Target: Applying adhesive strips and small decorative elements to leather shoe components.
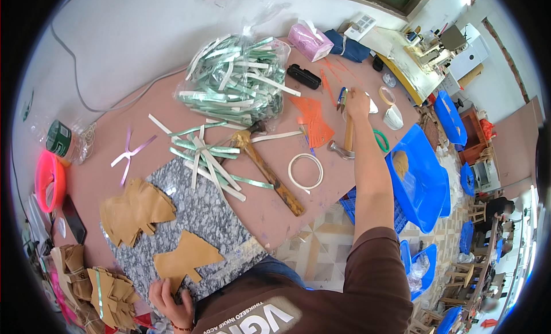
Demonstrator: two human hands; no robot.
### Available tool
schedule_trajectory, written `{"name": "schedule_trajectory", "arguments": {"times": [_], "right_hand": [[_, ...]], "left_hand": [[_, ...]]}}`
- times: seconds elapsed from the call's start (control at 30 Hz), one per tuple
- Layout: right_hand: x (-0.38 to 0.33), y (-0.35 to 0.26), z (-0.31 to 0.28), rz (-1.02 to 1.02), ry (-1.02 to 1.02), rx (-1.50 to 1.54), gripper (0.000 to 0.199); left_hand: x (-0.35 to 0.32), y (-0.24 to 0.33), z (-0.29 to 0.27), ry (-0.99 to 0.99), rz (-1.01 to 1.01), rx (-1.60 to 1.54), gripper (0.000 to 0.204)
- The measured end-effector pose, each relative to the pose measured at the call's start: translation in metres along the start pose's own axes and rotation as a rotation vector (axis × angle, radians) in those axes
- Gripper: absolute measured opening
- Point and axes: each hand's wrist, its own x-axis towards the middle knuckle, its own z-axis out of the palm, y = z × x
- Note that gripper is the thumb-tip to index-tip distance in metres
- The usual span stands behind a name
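Observation:
A tan leather-like cut piece (186,256) lies on a speckled grey stone slab (212,210). My left hand (171,304) rests at the slab's near edge, fingertips touching the piece's lower edge, thumb apart. Across the table my right hand (359,106) reaches to the far right, over the upper end of a hammer's wooden handle (349,133). Its fingers are mostly hidden, so a grip cannot be made out. Small scissors or pliers with blue handles (341,97) lie just left of that hand, and a tape roll (387,95) lies to its right.
A stack of tan pieces (138,210) sits on the slab's left. Beyond lie green-and-white strips (209,156), a stained mallet (270,173), a bag of strips (235,81), orange templates (313,121) and a white ring coil (305,171). A blue bin (422,185) stands right of the table.

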Motion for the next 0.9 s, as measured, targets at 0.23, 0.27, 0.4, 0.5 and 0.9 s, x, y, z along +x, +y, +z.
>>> {"name": "schedule_trajectory", "arguments": {"times": [0.23,0.27,0.4,0.5,0.9], "right_hand": [[0.043,0.004,0.011,0.015,0.127,-0.047,0.061],[0.05,0.002,0.011,0.031,0.08,-0.044,0.063],[0.081,0.022,0.014,0.016,0.062,-0.112,0.067],[0.095,0.036,0.011,0.105,-0.012,-0.091,0.067],[0.116,0.002,0.011,0.302,-0.054,-0.161,0.062]], "left_hand": [[0.026,0.025,-0.012,-0.236,0.229,0.101,0.075],[0.028,0.025,-0.011,-0.294,0.208,0.098,0.077],[0.035,0.024,-0.01,-0.384,0.205,0.106,0.074],[0.04,0.028,-0.011,-0.366,0.239,0.128,0.069],[0.03,0.012,-0.002,-0.395,0.287,0.21,0.058]]}}
